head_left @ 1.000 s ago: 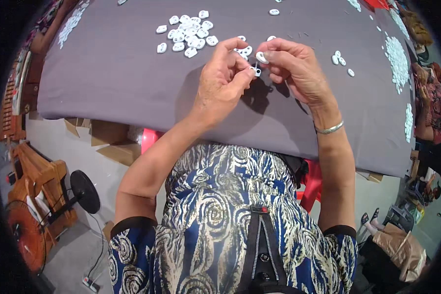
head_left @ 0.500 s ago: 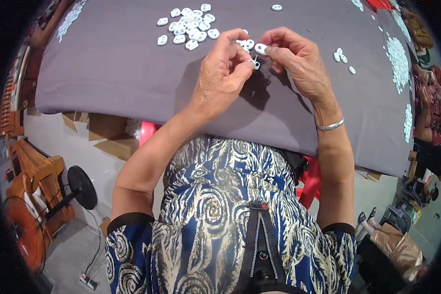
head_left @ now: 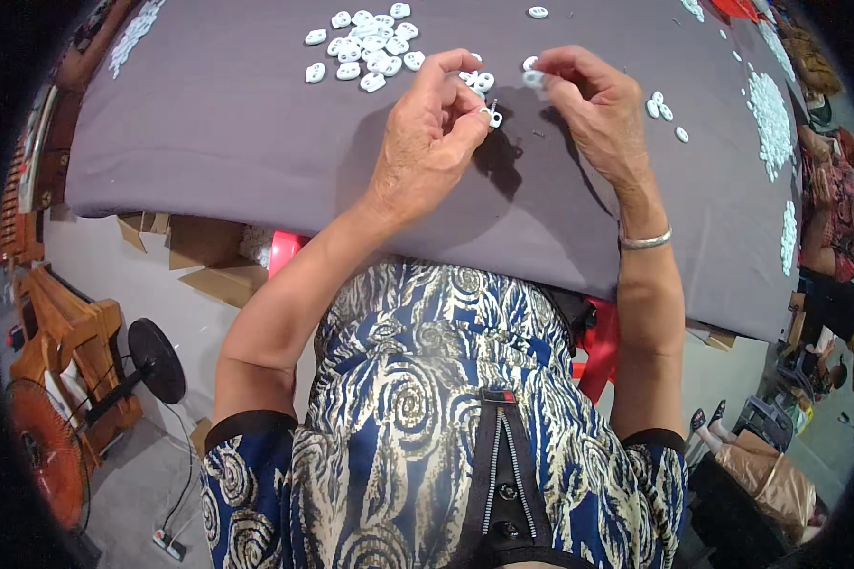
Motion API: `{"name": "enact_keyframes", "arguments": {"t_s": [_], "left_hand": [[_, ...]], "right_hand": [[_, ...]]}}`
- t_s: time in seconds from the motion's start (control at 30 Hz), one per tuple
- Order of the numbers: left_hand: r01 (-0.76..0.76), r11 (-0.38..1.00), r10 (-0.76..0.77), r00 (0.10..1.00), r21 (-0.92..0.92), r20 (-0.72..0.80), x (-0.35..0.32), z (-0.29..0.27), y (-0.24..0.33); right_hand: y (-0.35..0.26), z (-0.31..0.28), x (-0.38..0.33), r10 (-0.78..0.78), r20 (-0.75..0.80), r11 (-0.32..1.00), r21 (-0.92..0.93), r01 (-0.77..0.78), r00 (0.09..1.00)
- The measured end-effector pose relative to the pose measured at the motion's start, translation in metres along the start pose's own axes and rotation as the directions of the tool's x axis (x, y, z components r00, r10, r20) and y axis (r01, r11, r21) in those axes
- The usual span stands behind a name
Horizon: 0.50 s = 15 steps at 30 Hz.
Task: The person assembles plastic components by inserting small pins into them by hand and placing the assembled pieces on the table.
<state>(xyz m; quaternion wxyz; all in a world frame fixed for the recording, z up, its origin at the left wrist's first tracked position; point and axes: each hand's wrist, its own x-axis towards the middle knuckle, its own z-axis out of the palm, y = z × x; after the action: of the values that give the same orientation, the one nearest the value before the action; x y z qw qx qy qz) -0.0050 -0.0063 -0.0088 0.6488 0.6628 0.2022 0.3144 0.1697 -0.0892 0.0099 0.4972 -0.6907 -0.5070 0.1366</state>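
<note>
My left hand (head_left: pixel 425 137) is closed, pinching a small white plastic cord lock part (head_left: pixel 492 118) between thumb and forefinger. A thin metal spring (head_left: pixel 494 106) stands up from it. To its right and apart from it, my right hand (head_left: pixel 598 119) pinches a white oval cord lock piece (head_left: pixel 533 80), slightly blurred. Another white piece (head_left: pixel 529 64) shows just beyond those fingertips. Several two-hole cord locks (head_left: pixel 484 82) lie on the cloth behind my left fingertips, partly hidden by them. A larger loose pile of cord locks (head_left: pixel 375 44) lies farther left.
A grey cloth (head_left: pixel 228 123) covers the table. Small white pieces (head_left: pixel 660 106) lie right of my right hand, with a long heap (head_left: pixel 771 119) near the right edge. Tiny thin springs (head_left: pixel 539 134) are scattered about. A fan (head_left: pixel 43 455) and cardboard boxes (head_left: pixel 204 248) stand below left.
My right hand has moved right, away from my left hand, carrying the white oval piece off the spring's tip. My left hand has barely moved.
</note>
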Motion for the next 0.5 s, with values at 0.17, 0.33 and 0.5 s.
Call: {"name": "enact_keyframes", "arguments": {"t_s": [0.17, 0.33, 0.5], "left_hand": [[0.023, 0.999, -0.022, 0.999, 0.029, -0.028, -0.001, -0.002, 0.002], [0.024, 1.0, -0.024, 1.0, 0.0, -0.019, -0.001, -0.002, 0.001], [0.009, 1.0, -0.009, 1.0, 0.014, -0.021, -0.001, -0.003, 0.001]], "right_hand": [[-0.001, -0.008, 0.003, -0.296, 0.077, 0.85, -0.434, 0.3, 0.952], [-0.005, 0.004, -0.004, -0.29, 0.242, 0.788, -0.489, 0.374, 0.926], [0.003, 0.001, 0.001, -0.225, 0.174, 0.93, -0.255, 0.265, 0.959]]}}
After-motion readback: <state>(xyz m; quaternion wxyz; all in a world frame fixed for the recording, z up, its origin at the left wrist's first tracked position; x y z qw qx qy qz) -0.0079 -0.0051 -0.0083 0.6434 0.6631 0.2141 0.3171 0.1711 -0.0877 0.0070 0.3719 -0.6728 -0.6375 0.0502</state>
